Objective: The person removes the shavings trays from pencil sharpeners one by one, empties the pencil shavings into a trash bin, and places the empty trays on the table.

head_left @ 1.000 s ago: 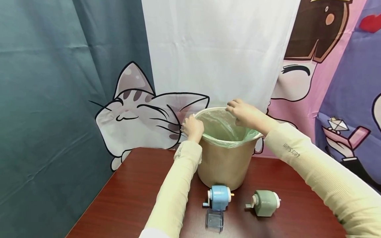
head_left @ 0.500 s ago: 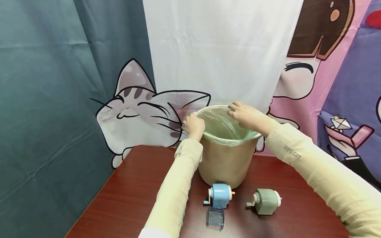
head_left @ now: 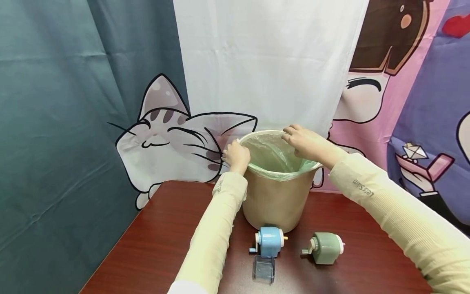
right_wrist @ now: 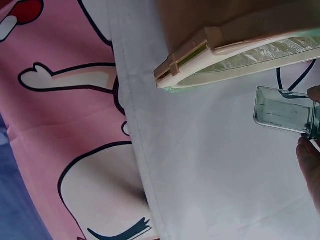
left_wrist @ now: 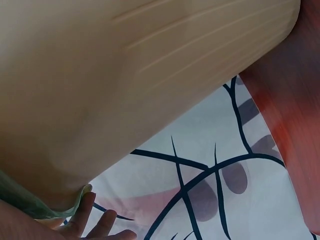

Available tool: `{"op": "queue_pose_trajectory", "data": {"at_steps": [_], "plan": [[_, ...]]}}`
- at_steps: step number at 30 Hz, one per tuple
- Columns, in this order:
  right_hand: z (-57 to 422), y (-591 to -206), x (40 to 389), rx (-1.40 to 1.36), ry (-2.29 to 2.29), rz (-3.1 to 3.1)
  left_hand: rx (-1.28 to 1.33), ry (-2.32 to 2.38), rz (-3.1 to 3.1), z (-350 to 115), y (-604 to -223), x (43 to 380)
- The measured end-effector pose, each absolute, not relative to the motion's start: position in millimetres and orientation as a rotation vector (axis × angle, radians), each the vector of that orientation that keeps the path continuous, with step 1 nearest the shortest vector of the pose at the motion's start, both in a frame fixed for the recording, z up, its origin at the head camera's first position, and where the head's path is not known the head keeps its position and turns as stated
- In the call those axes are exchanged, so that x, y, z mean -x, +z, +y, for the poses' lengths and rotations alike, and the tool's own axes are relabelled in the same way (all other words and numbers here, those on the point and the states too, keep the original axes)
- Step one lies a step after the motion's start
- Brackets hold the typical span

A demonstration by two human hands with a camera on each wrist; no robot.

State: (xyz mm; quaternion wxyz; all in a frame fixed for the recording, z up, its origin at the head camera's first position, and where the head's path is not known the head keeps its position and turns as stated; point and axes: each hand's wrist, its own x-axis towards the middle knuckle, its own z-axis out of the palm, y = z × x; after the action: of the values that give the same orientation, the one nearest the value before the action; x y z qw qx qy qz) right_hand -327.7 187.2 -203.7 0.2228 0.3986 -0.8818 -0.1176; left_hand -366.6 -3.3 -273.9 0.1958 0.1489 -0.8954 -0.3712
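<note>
A beige trash bin (head_left: 277, 200) stands upright on the table, lined with a thin pale green bag (head_left: 269, 153). At its left rim, my left hand (head_left: 236, 157) grips the edge and the bag folded over it. My right hand (head_left: 308, 145) is above the bin's opening. Between its thumb and fingers, the right wrist view shows a small clear plastic drawer (right_wrist: 282, 111) being pinched; my hand hides it in the head view. In front of the bin are a blue pencil sharpener (head_left: 270, 241) and a green pencil sharpener (head_left: 326, 248), both with cranks.
Another clear drawer (head_left: 263, 270) lies before the blue sharpener. The dark red wooden table (head_left: 158, 241) ends at the left in a slanting edge. Directly behind the bin hangs a printed curtain (head_left: 271, 61) with cartoon figures.
The right hand has moved very slightly to the right over the bin. The left hand stays on the rim, and the view shifts a little.
</note>
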Motion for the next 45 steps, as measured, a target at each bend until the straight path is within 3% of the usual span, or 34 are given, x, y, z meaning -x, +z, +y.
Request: {"op": "queue_pose_trajectory", "data": {"at_steps": [22,28,35,45], "plan": [[190.9,-206.9,323.1,-1.118,-0.262,-2.412,-0.399,-1.012,-2.521,-3.5,-273.2,364.9],[194.0,-207.5,318.2,-1.05,-0.169,-2.497,-0.376,-1.218,-2.347,-6.1,-275.8,365.1],[194.5,-213.2,311.9,-0.926,-0.026,-2.557,-0.197,-1.438,-2.095,-19.3,-289.1,356.7],[204.5,-229.9,298.2,-0.727,0.384,-2.57,0.155,-1.368,-2.029,-23.2,-298.8,327.4]]}}
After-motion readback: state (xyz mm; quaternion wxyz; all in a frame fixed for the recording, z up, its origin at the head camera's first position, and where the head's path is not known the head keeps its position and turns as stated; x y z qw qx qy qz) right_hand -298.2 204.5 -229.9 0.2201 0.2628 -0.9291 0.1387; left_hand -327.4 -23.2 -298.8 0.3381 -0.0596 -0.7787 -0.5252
